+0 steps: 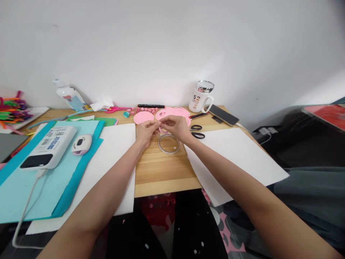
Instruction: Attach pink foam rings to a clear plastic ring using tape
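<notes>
Over the middle of the wooden desk, my left hand (145, 133) and my right hand (177, 126) meet fingertip to fingertip. Both are pinched closed, and whatever sits between the fingers is too small to make out. Just below them lies a roll of clear tape (169, 152), flat on the wood. Behind my hands are pink paper cutouts (172, 111) and a pink paper circle (143, 117). Small pink rolled pieces (151, 110) lie near a black marker (151, 106). Scissors with black handles (198, 135) rest beside my right wrist.
White sheets (237, 151) lie to the right. Teal paper (78, 187) on the left carries a power bank (58, 144) and a small white device (81, 144). Along the wall stand a white mug (198, 100) and a white bottle (70, 97); a phone (223, 115) lies right.
</notes>
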Motion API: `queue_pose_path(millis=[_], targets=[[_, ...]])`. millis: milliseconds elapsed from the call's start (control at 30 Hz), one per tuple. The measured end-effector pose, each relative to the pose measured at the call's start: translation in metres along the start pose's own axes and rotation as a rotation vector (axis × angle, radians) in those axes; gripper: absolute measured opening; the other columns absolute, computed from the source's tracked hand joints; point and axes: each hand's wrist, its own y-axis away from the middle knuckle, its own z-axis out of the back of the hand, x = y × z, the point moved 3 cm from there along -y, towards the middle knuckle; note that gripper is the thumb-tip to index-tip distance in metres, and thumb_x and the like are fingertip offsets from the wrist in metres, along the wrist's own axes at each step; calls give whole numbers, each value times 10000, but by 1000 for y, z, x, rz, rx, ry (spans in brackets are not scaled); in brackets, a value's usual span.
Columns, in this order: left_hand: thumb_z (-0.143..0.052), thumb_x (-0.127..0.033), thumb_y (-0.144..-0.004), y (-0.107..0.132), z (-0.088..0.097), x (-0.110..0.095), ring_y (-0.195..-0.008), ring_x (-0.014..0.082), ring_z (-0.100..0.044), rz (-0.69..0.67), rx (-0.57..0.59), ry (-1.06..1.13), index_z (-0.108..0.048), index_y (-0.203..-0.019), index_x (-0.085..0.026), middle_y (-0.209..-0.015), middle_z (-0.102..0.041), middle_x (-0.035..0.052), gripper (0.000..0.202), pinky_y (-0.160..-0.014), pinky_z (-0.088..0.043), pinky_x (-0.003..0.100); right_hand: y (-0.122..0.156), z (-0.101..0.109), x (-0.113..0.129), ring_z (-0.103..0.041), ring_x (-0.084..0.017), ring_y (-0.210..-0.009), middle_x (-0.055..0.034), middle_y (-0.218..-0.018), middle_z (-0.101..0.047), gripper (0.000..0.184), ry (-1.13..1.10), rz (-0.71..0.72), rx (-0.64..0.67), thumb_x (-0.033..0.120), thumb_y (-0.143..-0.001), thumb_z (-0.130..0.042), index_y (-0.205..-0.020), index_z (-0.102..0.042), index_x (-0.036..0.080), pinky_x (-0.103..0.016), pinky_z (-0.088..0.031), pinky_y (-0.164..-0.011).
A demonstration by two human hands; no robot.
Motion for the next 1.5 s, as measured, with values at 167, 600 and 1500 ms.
queue_pose_path(millis=[167,600,1500], targets=[[-713,-284,-568,-1,0,1,-486,96,-548,-5,3,-8,-655,-696,-115,-555,-612,9,219,-403,-394,183,-5,-2,-10,-650,-182,-704,-59,-757,-691,210,-102,-30,-29,298,-639,-675,-766,-670,131,-300,-534,-699],[-602,-197,-667,7,-2,-10,-451,99,-556,-59,-55,-363,-646,-722,-121,-554,-634,14,104,-368,-404,169,5,-12,-32,-637,-169,-705,-62,-779,-679,219,-282,-78,-77,297,-668,-668,-816,-665,136,-310,-526,-692],[-605,-230,-687,1,-10,-4,-476,92,-563,-61,5,-369,-634,-758,-130,-587,-629,4,126,-389,-410,163,1,-7,-43,-588,-115,-600,-14,-662,-638,253,-406,-134,-75,342,-680,-651,-833,-647,142,-255,-503,-586]])
